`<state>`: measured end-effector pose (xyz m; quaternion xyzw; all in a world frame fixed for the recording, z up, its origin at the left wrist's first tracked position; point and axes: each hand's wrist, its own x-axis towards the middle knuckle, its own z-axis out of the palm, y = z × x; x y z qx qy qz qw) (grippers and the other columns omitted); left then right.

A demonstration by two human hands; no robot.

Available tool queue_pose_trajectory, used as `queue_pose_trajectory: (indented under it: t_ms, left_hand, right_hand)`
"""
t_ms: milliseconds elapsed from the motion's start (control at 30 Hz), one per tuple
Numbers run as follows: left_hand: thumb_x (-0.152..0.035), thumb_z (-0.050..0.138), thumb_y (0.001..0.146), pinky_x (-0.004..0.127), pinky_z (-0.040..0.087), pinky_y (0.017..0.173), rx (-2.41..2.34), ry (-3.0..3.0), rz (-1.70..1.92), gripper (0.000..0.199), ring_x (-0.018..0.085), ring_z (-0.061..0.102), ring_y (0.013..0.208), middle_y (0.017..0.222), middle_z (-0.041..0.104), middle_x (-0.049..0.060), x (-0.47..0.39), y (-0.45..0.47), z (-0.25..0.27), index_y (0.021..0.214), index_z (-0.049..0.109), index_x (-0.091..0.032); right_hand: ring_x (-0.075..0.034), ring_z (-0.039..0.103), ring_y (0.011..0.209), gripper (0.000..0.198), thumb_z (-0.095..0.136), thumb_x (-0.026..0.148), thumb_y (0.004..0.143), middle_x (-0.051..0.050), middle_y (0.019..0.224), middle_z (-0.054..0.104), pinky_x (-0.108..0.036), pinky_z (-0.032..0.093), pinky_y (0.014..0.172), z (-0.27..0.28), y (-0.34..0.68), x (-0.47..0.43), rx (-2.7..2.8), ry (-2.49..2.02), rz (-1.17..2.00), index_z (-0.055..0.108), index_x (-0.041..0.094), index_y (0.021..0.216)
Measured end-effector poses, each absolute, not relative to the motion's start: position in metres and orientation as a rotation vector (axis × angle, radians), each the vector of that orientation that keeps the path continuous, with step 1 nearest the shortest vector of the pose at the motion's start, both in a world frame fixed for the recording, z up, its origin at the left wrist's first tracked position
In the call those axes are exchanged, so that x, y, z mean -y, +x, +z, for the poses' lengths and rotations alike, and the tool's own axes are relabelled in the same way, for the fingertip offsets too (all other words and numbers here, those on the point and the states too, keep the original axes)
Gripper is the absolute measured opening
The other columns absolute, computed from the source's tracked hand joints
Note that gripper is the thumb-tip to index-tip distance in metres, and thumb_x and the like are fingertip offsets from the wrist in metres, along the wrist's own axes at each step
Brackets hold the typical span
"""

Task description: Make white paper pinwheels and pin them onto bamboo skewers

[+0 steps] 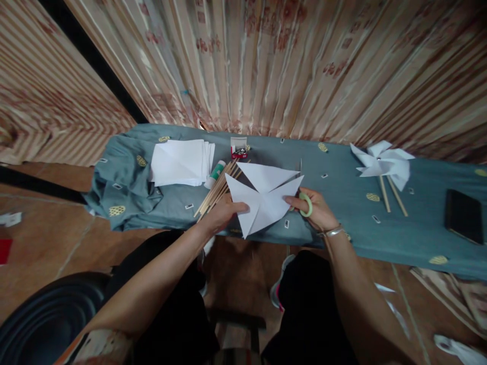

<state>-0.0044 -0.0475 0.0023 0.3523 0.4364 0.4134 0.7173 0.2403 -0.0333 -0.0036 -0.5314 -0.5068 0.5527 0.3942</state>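
A white paper square [256,197] with cuts running in from its corners is held above the cloth, a gap opening along its upper edge. My left hand [223,213] grips its left side, thumb on top. On the right side, my right hand [317,209] pinches the paper's edge and also holds scissors [306,205] by their pale green handles. Part of the blade shows behind the paper. Wooden sticks [216,191], a glue stick [215,174] and a small red box [239,151] of metal pins lie close to my left hand.
A stack of white paper [178,162] lies left on the blue cloth-covered table [335,172]. Two finished-looking paper pinwheels [380,158] on sticks and a black phone-like object [464,215] lie to the right. A pleated curtain [243,66] hangs behind. Below left is a black round stool [53,319].
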Motion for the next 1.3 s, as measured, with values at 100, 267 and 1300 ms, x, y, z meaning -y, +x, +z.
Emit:
queue_pose_trajectory:
  t_ms: [100,267,1300]
  left_hand:
    - [-0.020,0.071,0.049,0.042,0.051,0.088,-0.917,0.714,0.917,0.031,0.030,0.069,0.090,0.084,0.076,0.008,0.046,-0.003,0.007,0.079,0.072,-0.012]
    - [-0.051,0.072,0.066,0.045,0.044,0.100,-0.766,0.656,1.009,0.046,0.033,0.058,0.119,0.107,0.074,0.008,0.043,-0.002,0.012,0.099,0.072,-0.019]
    - [-0.033,0.070,0.065,0.033,0.053,0.085,-1.370,1.104,1.547,0.032,0.024,0.068,0.092,0.097,0.074,0.012,-0.002,-0.008,0.007,0.090,0.067,-0.011]
  right_hand:
    - [-0.008,0.040,0.049,0.042,0.088,0.048,0.050,0.006,0.052,0.052,-0.023,0.030,0.047,-0.001,0.235,0.035,1.232,-1.334,1.439,0.059,0.019,0.060]
    - [-0.009,0.044,0.051,0.039,0.088,0.044,0.048,0.006,0.056,0.057,-0.023,0.036,0.050,-0.002,0.227,0.032,1.072,-1.316,1.386,0.065,0.020,0.067]
    - [-0.012,0.059,0.061,0.058,0.072,0.066,0.068,-0.008,0.079,0.073,-0.025,0.045,0.055,0.009,0.203,0.059,1.502,-1.221,1.865,0.067,0.015,0.095]
